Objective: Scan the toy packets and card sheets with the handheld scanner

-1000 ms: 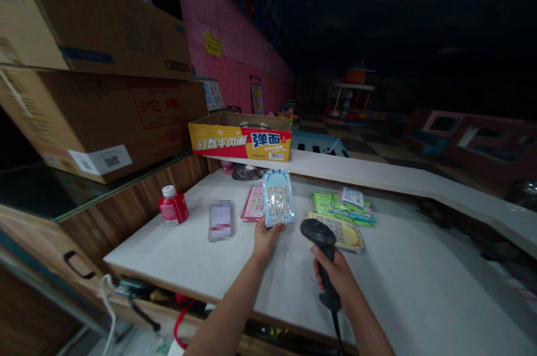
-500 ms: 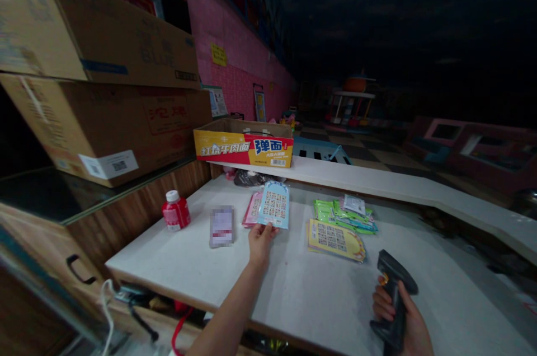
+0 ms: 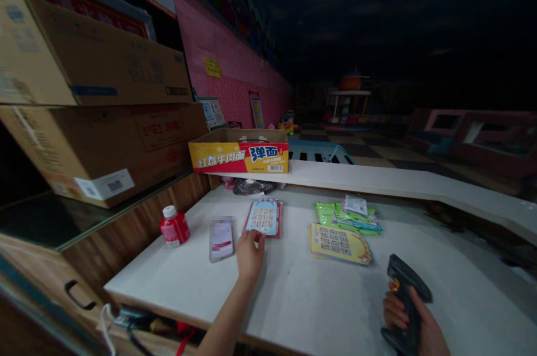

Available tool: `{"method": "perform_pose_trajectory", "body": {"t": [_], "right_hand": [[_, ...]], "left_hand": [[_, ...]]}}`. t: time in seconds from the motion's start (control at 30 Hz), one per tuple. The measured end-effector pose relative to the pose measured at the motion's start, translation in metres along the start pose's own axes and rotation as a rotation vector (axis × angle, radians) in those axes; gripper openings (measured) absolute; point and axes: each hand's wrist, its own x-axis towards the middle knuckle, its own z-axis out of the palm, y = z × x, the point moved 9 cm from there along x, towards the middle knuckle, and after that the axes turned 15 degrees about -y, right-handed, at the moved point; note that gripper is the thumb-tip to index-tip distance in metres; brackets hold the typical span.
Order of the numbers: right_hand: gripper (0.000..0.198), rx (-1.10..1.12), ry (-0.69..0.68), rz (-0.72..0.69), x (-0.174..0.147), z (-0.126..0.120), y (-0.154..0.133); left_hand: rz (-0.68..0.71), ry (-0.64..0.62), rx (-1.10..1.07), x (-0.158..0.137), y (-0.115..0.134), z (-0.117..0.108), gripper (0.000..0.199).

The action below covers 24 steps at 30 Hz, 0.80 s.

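Observation:
My left hand [image 3: 250, 255] is at the near edge of a light blue printed card [image 3: 264, 217], its fingers pinched at the card's lower border. That card, covered in a grid of small pictures, lies over a pink-red pack [image 3: 280, 216] of similar cards. In my right hand [image 3: 409, 311] is a black barcode scanner [image 3: 409, 283], gripped by its handle, above the right side of the table. Between the hands, farther back, lie yellow printed cards [image 3: 339, 244]. Behind these is a pile of green packets [image 3: 331, 213] with a silvery packet [image 3: 355, 205] on top.
A phone [image 3: 222, 239] and a red bottle with a white cap [image 3: 174, 226] stand left on the white table [image 3: 302, 300]. An open noodle carton [image 3: 239, 157] sits on the raised back ledge [image 3: 356, 177]. Large cardboard boxes [image 3: 104, 143] are stacked at the left.
The blue card has come down onto the pink-red pack and lines up with it more closely. My left hand has shifted slightly left and nearer. The scanner has moved a little right.

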Motion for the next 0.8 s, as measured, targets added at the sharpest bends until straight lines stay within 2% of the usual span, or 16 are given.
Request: {"method": "perform_pose_trajectory", "body": {"t": [0.1,0.23,0.37,0.47,0.57,0.63,0.7,0.8], "right_hand": [[0.025,0.000,0.006,0.006,0.001,0.000,0.001],[0.024,0.012,0.011,-0.048,0.002,0.006,0.000],[0.024,0.029,0.030,-0.079,0.005,0.009,0.000],[0.025,0.039,0.047,-0.084,0.008,0.010,-0.001],[0.028,0.050,0.056,-0.082,0.011,0.010,-0.001],[0.028,0.037,0.046,-0.091,0.012,0.012,-0.002],[0.028,0.010,0.039,-0.107,0.013,0.014,-0.004],[0.028,-0.024,0.047,-0.122,0.013,0.014,-0.006]], "left_hand": [[0.151,-0.078,0.297,-0.001,0.029,0.010,0.026],[0.156,-0.209,0.461,0.007,0.032,0.029,0.030],[0.199,-0.184,0.453,0.011,0.046,0.037,0.030],[0.242,-0.277,0.330,0.014,0.072,0.063,0.028],[0.174,-0.447,0.178,0.022,0.097,0.106,0.025],[0.086,-0.505,0.152,0.029,0.109,0.131,0.021],[0.000,-0.517,0.191,0.035,0.116,0.146,0.025],[-0.106,-0.543,0.231,0.039,0.115,0.156,0.036]]}}
